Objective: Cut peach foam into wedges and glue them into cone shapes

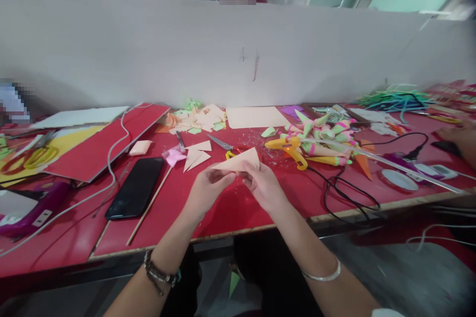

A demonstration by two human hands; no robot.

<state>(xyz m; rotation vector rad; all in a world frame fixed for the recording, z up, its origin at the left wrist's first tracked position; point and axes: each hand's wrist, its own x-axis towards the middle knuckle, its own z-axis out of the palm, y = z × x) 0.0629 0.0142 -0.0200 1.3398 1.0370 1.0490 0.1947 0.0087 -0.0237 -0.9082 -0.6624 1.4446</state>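
Observation:
Between my two hands is a cream-coloured paper piece (241, 161), lifted over the near part of the red table. My left hand (210, 185) pinches its left end between thumb and fingers. On the right side, my right hand (262, 184) grips it too, thumb on the near face. Just behind lie scissors (222, 143) with yellow handles, partly hidden by the paper. Cut triangular paper pieces (197, 156) rest to the left, beside a pink folded paper star (174, 156). A yellow glue gun (288, 147) lies right of my hands.
A black phone (136, 188) and a thin wooden stick (148, 208) lie left. Paper cones (323, 133) are heaped right, near a looping black cable (327, 193). A cream sheet (256, 117) and scraps (203, 119) sit against the grey partition (186, 54). Another person's hand (455, 133) is far right.

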